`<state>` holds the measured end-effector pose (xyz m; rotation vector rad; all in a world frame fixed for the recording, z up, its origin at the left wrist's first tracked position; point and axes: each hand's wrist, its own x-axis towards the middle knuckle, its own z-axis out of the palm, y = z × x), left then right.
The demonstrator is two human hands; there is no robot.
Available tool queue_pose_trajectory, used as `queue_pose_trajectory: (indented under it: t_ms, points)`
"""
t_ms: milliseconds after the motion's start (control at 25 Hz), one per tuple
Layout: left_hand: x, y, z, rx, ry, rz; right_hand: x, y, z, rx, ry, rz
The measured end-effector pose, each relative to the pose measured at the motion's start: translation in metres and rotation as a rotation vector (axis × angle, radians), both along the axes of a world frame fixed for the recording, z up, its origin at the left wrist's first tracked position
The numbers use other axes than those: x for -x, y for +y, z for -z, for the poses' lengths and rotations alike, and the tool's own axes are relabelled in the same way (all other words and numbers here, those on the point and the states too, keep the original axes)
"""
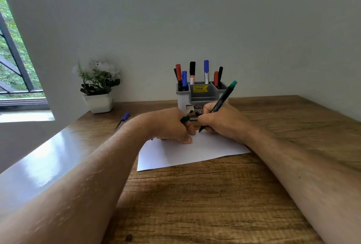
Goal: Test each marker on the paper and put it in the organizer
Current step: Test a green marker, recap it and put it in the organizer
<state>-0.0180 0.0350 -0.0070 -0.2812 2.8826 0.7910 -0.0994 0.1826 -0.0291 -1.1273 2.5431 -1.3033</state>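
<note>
head | right fingers point(205, 121) clamp green marker point(220, 103), tip on paper point(187, 155) | left fingers point(188, 126) pinch cap point(184, 119)

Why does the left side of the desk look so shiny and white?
Head view: daylight from the window glares off the desk, washing out its wood grain on the left; the wide lens bends the wall's edges, and the forearms nearest the camera look soft.

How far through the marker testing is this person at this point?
Done: seven markers already stand in the grey organizer. In hand: the right hand presses a green-ended marker to the paper, while the left hand holds its green cap. Left: a blue pen lies on the table.
</note>
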Motion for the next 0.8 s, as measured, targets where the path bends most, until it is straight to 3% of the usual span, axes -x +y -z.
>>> queue_pose_trajectory:
  t_ms: [800]
  points:
    - [0.0037,0.0015,0.0021,-0.020,-0.001,-0.084,0.0041,-0.0027,0.0004,0.023,-0.018,0.028]
